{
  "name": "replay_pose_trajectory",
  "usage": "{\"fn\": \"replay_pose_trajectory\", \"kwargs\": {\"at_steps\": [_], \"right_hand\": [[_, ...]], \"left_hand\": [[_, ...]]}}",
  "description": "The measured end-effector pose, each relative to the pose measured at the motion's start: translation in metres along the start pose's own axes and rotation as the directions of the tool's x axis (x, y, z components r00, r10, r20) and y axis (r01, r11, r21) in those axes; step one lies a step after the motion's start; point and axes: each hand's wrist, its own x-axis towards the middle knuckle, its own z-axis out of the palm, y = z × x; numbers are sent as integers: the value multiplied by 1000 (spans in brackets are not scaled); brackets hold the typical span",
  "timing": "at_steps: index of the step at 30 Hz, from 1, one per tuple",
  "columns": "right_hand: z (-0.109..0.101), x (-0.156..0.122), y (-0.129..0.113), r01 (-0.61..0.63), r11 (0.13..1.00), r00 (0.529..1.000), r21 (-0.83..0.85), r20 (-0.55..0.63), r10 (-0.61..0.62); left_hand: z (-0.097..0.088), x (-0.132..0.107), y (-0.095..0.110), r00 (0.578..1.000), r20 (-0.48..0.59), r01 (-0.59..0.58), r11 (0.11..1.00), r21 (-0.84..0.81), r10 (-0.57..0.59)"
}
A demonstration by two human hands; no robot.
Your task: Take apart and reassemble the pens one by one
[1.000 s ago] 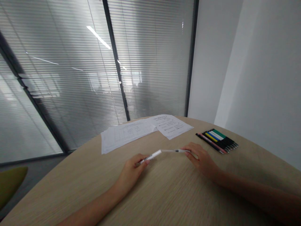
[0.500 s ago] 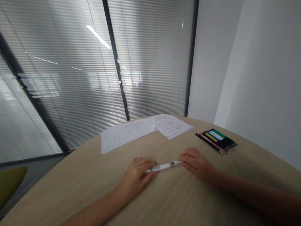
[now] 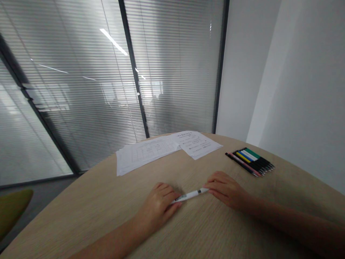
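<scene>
White pen (image 3: pixel 192 195) held between both hands

The left hand (image 3: pixel 159 203) pinches one end; the long axis runs rightward, angled slightly away, to the right hand (image 3: pixel 225 190), pinching the other; whether the pen touches the desk (image 3: pixel 205 235) is hard to tell.

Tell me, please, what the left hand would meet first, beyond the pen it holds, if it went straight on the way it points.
Most likely the right hand, which holds the other end of the white pen, though depth is hard to judge.
</scene>
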Motion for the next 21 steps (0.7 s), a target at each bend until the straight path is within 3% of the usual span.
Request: {"fn": "replay_pose_trajectory", "kwargs": {"at_steps": [5, 18, 21], "right_hand": [[3, -3, 2, 15, 1000, 1000, 3, 1, -15], [5, -2, 0, -206, 979, 977, 10, 61, 205], [6, -2, 2, -211, 977, 975, 22, 73, 209]], "left_hand": [[0, -1, 1, 1000, -6, -7, 1000, 5, 7], [-1, 0, -5, 993, -7, 115, 988, -98, -116], [-2, 0, -5, 992, -18, 119, 986, -115, -122]]}}
